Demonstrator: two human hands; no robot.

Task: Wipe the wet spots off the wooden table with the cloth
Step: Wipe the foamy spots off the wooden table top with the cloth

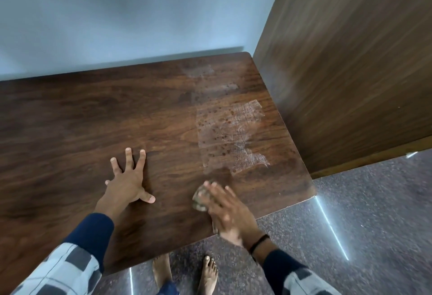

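Observation:
The dark wooden table (70, 119) fills the middle of the view. Wet streaks and droplets (229, 131) shine on its right part, stretching from near the back edge toward the front. My right hand (228, 212), blurred by motion, presses flat on a small greyish cloth (201, 197) near the table's front edge, just below the wet patch; most of the cloth is hidden under the palm. My left hand (128, 177) lies flat on the wood with fingers spread, holding nothing, left of the cloth.
A pale blue wall (117, 14) runs behind the table. A tall wooden panel (350, 72) stands against the table's right side. Speckled grey floor (362, 212) and my bare feet (184, 276) show below the front edge.

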